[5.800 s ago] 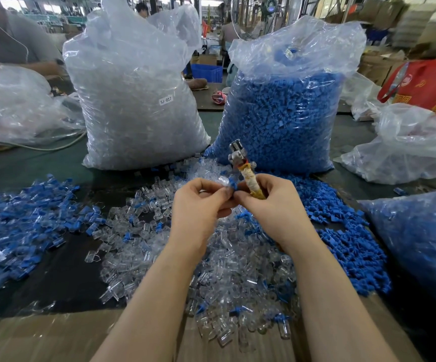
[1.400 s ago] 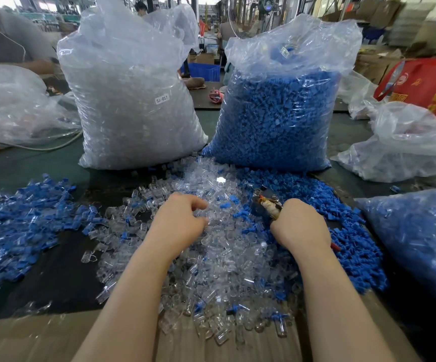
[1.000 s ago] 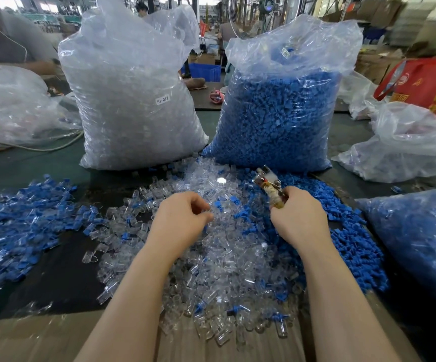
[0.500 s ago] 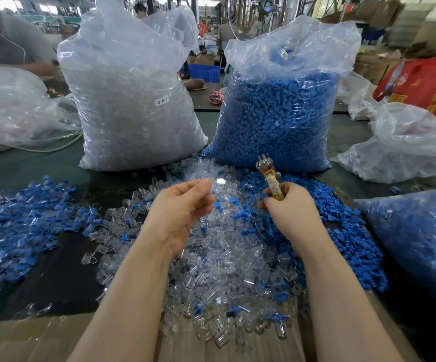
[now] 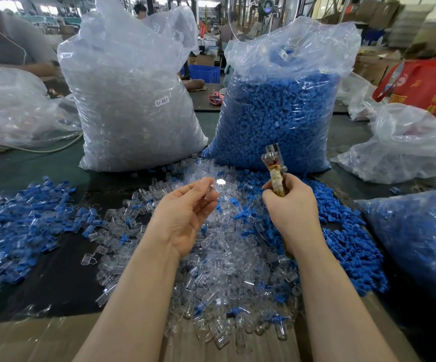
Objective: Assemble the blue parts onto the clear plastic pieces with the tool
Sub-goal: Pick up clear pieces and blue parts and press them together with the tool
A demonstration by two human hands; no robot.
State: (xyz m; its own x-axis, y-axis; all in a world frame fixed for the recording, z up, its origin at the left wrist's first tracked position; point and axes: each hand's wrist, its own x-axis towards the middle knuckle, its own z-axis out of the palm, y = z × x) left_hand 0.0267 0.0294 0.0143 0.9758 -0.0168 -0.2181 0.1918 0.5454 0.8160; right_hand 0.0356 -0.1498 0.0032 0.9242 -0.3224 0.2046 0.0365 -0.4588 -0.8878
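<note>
1. Clear plastic piece (image 5: 210, 192) now sits pinched in the left hand (image 5: 185, 212) fingertips, lifted off the pile since 1 second ago, ready for pairing.
2. Right hand (image 5: 288, 205) has raised the tool (image 5: 274, 169) upright, gripping its handle.
3. Piece looks small, transparent, tube-like.

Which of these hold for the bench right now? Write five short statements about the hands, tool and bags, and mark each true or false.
1. The right hand grips the tool with its metal head up. True.
2. The left hand holds a blue part. False: it holds a clear piece at its fingertips.
3. The bag of blue parts stands right of the bag of clear pieces. True.
4. The tool's head clamps a part. False: it holds nothing.
5. The white label is on the blue bag. False: on the clear one.
</note>
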